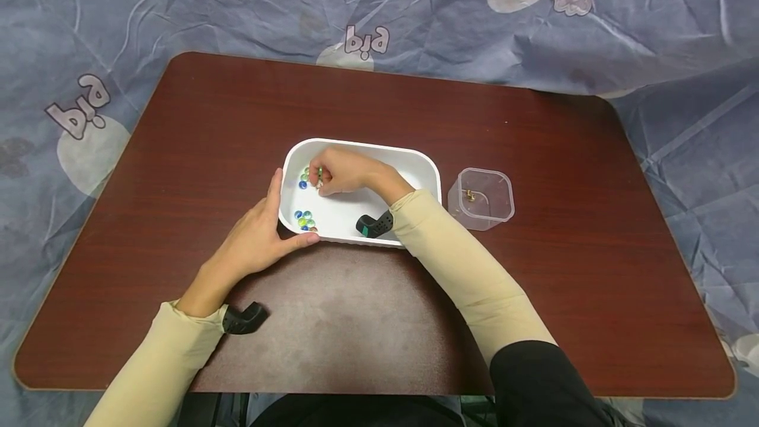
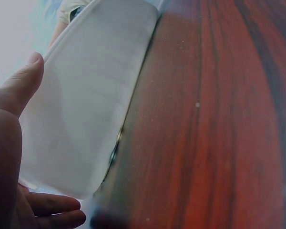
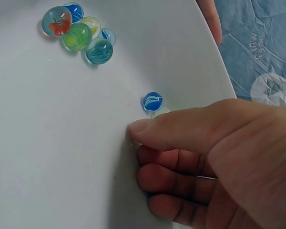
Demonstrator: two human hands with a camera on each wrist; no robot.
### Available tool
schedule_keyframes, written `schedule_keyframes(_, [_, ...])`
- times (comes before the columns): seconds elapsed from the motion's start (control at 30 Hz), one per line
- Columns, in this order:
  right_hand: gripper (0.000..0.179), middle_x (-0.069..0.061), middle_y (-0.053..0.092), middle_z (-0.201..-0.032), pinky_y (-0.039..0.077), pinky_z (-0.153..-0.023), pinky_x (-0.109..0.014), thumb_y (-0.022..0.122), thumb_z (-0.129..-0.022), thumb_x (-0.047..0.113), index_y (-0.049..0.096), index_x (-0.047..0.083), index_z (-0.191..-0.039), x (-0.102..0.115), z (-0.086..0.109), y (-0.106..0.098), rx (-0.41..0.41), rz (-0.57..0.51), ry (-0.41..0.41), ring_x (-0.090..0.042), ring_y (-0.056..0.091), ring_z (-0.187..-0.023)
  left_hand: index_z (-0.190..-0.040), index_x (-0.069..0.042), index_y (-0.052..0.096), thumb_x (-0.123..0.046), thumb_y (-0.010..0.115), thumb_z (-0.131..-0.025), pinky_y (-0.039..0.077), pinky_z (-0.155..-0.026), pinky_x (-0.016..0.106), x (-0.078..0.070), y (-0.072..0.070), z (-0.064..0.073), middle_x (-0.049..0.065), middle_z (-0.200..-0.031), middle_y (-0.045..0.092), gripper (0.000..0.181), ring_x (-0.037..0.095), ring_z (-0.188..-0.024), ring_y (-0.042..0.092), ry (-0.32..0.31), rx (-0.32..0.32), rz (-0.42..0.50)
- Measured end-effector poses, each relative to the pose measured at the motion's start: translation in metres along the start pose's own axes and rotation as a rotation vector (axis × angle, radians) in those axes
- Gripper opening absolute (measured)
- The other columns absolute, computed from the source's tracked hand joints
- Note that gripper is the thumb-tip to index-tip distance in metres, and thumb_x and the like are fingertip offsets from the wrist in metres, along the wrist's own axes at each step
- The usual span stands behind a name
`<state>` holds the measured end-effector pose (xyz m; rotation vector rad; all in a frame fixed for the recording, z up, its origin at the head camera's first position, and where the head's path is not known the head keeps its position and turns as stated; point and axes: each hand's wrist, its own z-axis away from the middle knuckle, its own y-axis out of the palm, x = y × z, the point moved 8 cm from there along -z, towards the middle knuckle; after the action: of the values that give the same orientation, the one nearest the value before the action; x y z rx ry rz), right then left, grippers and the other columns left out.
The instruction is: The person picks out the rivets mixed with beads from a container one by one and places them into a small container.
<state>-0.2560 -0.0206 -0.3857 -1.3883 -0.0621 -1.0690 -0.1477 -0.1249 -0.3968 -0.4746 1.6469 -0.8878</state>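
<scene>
1. White tray [image 1: 340, 219] — mid-frame in the head view, on the desk [image 1: 563, 216]; marbles [image 1: 302, 222] lie inside, left of centre.
2. Left hand [image 1: 252, 236]: fingers extended, touching tray's left edge.
3. Right hand [image 1: 346, 170]: fingers curled by marbles — cannot tell whether gripping any.

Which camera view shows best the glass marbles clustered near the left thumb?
The right wrist view: there the glass marbles appear large, their coloured swirls distinct. The head view shows them small, in the white tray near the left hand. The left wrist view shows the tray's outer wall, without visible marbles.
</scene>
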Motion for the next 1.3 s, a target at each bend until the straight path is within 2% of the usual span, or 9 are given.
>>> schedule_keyframes(0.43, [0.005,0.000,0.056,-0.071,0.038,-0.063,-0.022,0.072,-0.085,0.005,0.068,0.007,-0.088,-0.002,-0.002,0.004,-0.012,0.083,0.019,-0.009,0.048,-0.066,-0.158,-0.006,-0.005,-0.057,0.075,-0.081,0.038,-0.101,0.054,0.001,0.001,0.001,0.024,-0.149,0.040,0.122,0.036,-0.131,0.046,-0.019,0.000,0.015])
schedule_keyframes(0.63, [0.006,0.002,0.054,-0.069,0.037,-0.062,-0.021,0.071,-0.088,0.009,0.066,0.009,-0.084,-0.003,-0.001,0.002,-0.018,0.052,0.014,-0.008,0.046,-0.065,-0.158,-0.006,-0.007,-0.058,0.074,-0.082,0.037,-0.102,0.054,0.001,0.002,0.001,0.024,-0.149,0.040,0.122,0.037,-0.132,0.045,-0.018,0.005,0.018])
schedule_keyframes(0.87, [0.007,-0.001,0.062,-0.066,0.039,-0.057,-0.022,0.068,-0.087,0.006,0.066,0.007,-0.081,-0.006,0.002,-0.002,-0.012,-0.035,0.028,-0.008,0.052,-0.059,-0.158,-0.004,-0.006,-0.057,0.073,-0.083,0.037,-0.103,0.054,0.000,0.002,0.001,0.025,-0.151,0.037,0.121,0.037,-0.133,0.044,-0.006,0.008,0.013])
schedule_keyframes(1.03, [0.004,0.001,0.063,-0.067,0.042,-0.062,-0.022,0.069,-0.085,0.007,0.067,0.009,-0.082,-0.005,0.004,-0.007,-0.039,-0.019,0.020,-0.007,0.054,-0.061,-0.158,-0.004,-0.007,-0.057,0.074,-0.083,0.037,-0.102,0.055,-0.001,0.001,0.000,0.026,-0.150,0.038,0.122,0.038,-0.132,0.044,-0.004,0.004,0.008])
schedule_keyframes(1.1, [0.002,0.001,0.063,-0.067,0.040,-0.068,-0.021,0.069,-0.084,0.008,0.067,0.009,-0.084,-0.005,0.005,-0.010,-0.052,-0.007,0.014,-0.007,0.054,-0.061,-0.158,-0.004,-0.006,-0.057,0.074,-0.083,0.037,-0.102,0.054,-0.001,0.000,0.000,0.026,-0.150,0.038,0.122,0.038,-0.132,0.044,-0.004,0.003,0.008])
schedule_keyframes(1.3, [0.005,0.000,0.063,-0.066,0.037,-0.059,-0.023,0.068,-0.087,0.009,0.068,0.012,-0.091,-0.004,0.007,-0.016,-0.078,-0.027,0.021,-0.009,0.052,-0.057,-0.158,-0.005,-0.007,-0.057,0.074,-0.083,0.036,-0.103,0.055,-0.001,0.000,0.000,0.026,-0.152,0.036,0.122,0.037,-0.134,0.042,-0.013,0.006,0.004])
